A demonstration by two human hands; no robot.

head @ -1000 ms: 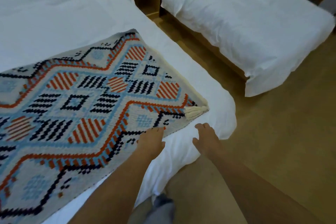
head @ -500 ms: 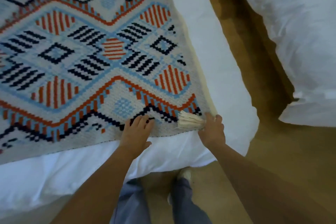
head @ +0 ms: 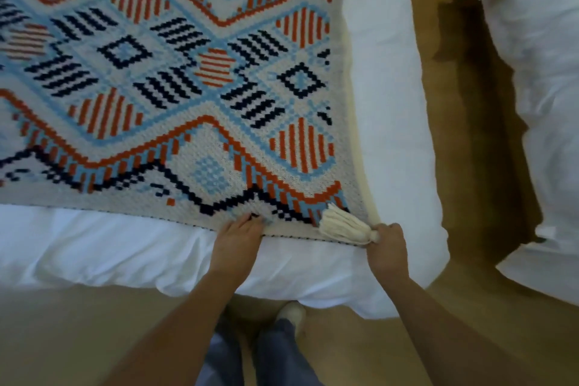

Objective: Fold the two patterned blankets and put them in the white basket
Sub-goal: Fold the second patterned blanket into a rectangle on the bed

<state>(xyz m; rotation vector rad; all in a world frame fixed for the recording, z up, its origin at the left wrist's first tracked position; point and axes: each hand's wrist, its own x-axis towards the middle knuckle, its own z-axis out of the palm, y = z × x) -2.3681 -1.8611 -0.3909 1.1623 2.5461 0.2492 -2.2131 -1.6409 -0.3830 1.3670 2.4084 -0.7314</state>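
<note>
A patterned blanket (head: pixel 175 81) in cream, orange, light blue and navy lies spread flat on a white bed (head: pixel 388 78). Its near right corner carries a cream tassel (head: pixel 343 227). My right hand (head: pixel 387 244) is closed around that corner at the base of the tassel. My left hand (head: pixel 236 236) rests on the blanket's near edge a little to the left, its fingers pinching the hem. Only one blanket shows, and the white basket is out of view.
A second white bed (head: pixel 532 103) stands to the right across a narrow strip of wooden floor (head: pixel 470 122). My legs and a foot (head: pixel 289 315) are at the near bed edge, with wooden floor on both sides.
My view has tilted down and closer to the bed. My right hand has reached the tassel corner and closed on it; my left hand has settled on the near hem.
</note>
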